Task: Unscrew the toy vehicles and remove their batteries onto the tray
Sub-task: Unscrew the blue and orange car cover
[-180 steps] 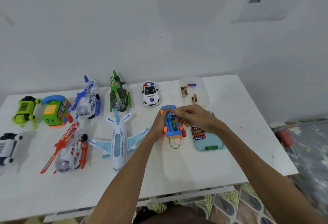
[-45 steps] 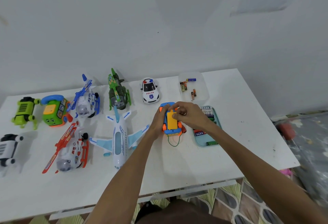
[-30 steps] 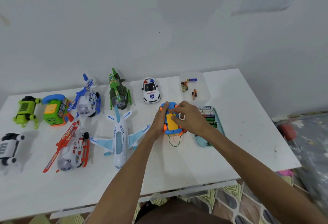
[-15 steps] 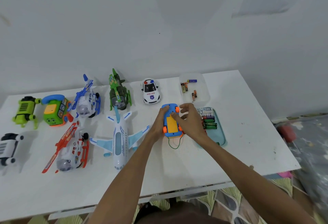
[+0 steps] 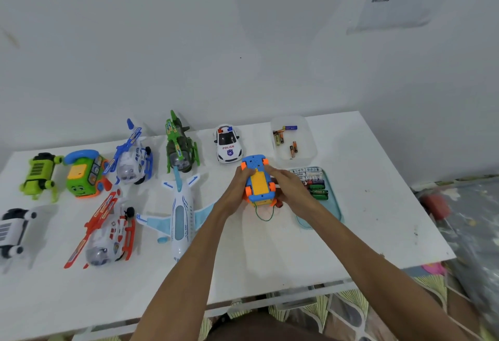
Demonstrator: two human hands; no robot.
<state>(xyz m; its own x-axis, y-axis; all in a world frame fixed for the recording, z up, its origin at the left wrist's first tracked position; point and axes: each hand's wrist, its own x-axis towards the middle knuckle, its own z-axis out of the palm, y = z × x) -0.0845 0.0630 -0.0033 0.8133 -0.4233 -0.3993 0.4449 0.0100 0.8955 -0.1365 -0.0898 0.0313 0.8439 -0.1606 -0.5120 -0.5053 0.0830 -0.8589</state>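
White table (image 5: 270, 257) — your left hand (image 5: 235, 190) and right hand (image 5: 287, 189) grip the upturned toy car (image 5: 258, 184), fingers (image 5: 271, 172) curled round its sides, just beside the teal tray (image 5: 335, 205) of batteries (image 5: 314, 180)

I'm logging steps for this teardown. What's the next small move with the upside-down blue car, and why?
Likely set the blue car down: its yellow cover lies closed over the underside, left hand and right hand both grip it, and batteries already lie in the teal tray.
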